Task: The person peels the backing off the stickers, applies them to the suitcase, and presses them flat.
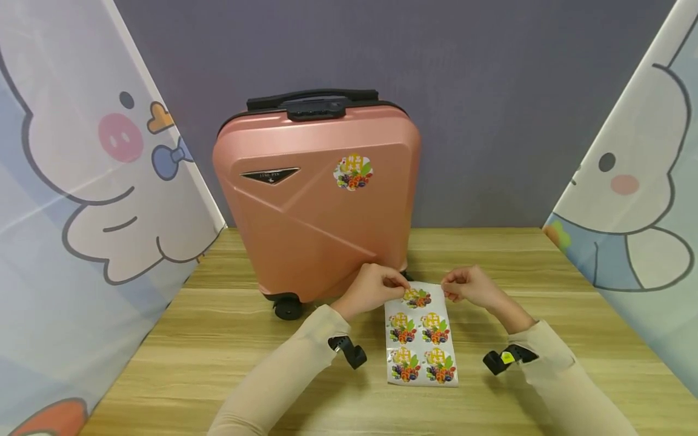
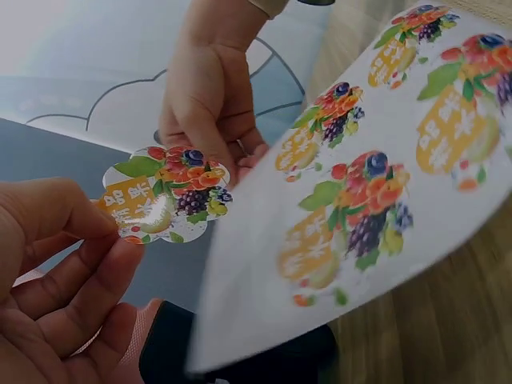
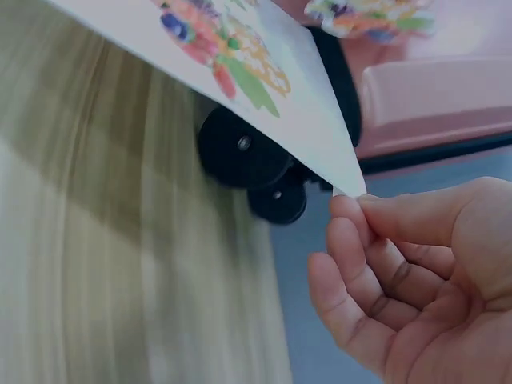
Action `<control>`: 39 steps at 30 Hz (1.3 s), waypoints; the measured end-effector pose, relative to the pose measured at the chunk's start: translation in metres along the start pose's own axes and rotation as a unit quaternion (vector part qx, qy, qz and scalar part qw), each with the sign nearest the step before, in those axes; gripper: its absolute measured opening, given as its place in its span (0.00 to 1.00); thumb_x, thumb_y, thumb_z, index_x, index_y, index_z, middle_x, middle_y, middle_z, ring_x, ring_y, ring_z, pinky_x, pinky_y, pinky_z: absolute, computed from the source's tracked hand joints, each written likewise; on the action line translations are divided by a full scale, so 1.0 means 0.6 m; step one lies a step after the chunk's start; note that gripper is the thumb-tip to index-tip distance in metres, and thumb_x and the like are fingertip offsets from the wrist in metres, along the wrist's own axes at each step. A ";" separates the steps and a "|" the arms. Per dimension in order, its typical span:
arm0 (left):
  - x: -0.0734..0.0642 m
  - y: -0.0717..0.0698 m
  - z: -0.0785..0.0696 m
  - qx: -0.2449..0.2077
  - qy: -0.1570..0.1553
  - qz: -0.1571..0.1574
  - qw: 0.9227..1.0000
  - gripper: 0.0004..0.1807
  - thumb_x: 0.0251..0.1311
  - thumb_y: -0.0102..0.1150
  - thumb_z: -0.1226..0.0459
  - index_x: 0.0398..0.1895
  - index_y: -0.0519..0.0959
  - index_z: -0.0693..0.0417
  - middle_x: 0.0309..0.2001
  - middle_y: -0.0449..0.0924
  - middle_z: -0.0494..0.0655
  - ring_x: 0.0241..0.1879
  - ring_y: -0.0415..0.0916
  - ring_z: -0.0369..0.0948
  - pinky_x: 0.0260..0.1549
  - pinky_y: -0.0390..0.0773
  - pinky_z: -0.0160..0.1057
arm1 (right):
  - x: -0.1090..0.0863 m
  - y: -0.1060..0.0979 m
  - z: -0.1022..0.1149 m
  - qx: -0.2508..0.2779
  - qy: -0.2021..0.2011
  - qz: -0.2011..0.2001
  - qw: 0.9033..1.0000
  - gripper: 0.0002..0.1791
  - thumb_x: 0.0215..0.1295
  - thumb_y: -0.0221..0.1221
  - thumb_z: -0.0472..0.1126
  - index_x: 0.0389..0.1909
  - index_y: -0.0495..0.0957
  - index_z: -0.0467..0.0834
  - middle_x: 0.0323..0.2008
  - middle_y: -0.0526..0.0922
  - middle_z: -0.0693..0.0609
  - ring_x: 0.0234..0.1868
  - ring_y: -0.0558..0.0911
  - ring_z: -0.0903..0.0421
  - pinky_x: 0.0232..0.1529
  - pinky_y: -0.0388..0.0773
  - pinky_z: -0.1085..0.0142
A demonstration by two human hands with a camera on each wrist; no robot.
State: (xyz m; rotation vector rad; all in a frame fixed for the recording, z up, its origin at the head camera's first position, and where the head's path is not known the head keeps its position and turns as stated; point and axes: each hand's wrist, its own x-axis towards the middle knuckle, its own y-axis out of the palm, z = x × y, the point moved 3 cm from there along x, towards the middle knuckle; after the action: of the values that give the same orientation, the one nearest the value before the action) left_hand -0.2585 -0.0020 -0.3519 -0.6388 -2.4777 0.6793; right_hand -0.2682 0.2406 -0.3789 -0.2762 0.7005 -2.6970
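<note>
My left hand (image 1: 375, 287) pinches the edge of a fruit-printed sticker (image 2: 164, 196) between thumb and fingertips. In the left wrist view this sticker stands off the sticker sheet (image 2: 248, 300), apart from its white backing. The sheet is raised at a slant and carries several more such stickers. With thumb and forefinger my right hand (image 3: 416, 272) pinches a corner of the sheet, its other fingers loosely curled. Behind the hands, a pink suitcase (image 1: 327, 224) stands upright on the wooden table, with one like sticker (image 1: 353, 172) on its upper right front.
Black wheels (image 1: 288, 307) support the suitcase on the wooden table (image 1: 180, 369). A grey wall (image 1: 480, 121) rises at the back. Cartoon-printed panels (image 1: 65, 242) flank the table on both sides. A black band with a camera (image 1: 349, 352) sits on each wrist.
</note>
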 end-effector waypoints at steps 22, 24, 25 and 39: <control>-0.005 -0.015 0.010 0.015 -0.015 -0.010 1.000 0.06 0.58 0.65 0.71 0.34 0.89 0.55 0.31 0.87 0.41 0.26 0.76 0.30 0.25 0.72 0.29 | 0.008 -0.007 -0.080 -0.093 0.070 -0.015 0.993 0.06 0.64 0.59 0.27 0.32 0.81 0.26 0.22 0.82 0.48 0.23 0.81 0.56 0.24 0.81 0.64; -0.007 -0.016 0.012 0.013 -0.017 -0.010 1.000 0.06 0.58 0.64 0.70 0.34 0.89 0.55 0.31 0.87 0.41 0.26 0.76 0.30 0.26 0.73 0.29 | 0.007 -0.007 -0.080 -0.107 0.071 -0.016 0.992 0.06 0.65 0.59 0.27 0.31 0.81 0.27 0.21 0.82 0.49 0.23 0.81 0.56 0.24 0.81 0.64; -0.007 -0.016 0.012 0.010 -0.018 -0.009 1.000 0.06 0.59 0.65 0.70 0.34 0.89 0.55 0.31 0.87 0.41 0.27 0.77 0.30 0.26 0.73 0.29 | 0.006 -0.007 -0.079 -0.115 0.070 -0.015 0.991 0.07 0.65 0.58 0.28 0.31 0.81 0.27 0.21 0.82 0.49 0.23 0.80 0.56 0.24 0.80 0.64; -0.010 -0.032 0.004 -0.033 -0.004 -0.021 0.999 0.04 0.58 0.66 0.71 0.35 0.89 0.59 0.33 0.88 0.47 0.28 0.78 0.30 0.28 0.76 0.29 | 0.001 -0.003 -0.036 -0.106 0.059 -0.068 0.990 0.13 0.68 0.61 0.35 0.43 0.83 0.26 0.26 0.86 0.46 0.25 0.82 0.53 0.25 0.79 0.66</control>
State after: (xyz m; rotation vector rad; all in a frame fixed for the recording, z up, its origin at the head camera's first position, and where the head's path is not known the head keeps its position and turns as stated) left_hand -0.2611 -0.0206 -0.3451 -0.6087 -2.5221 0.5873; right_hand -0.2752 0.2514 -0.3962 -0.2255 1.0428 -2.7874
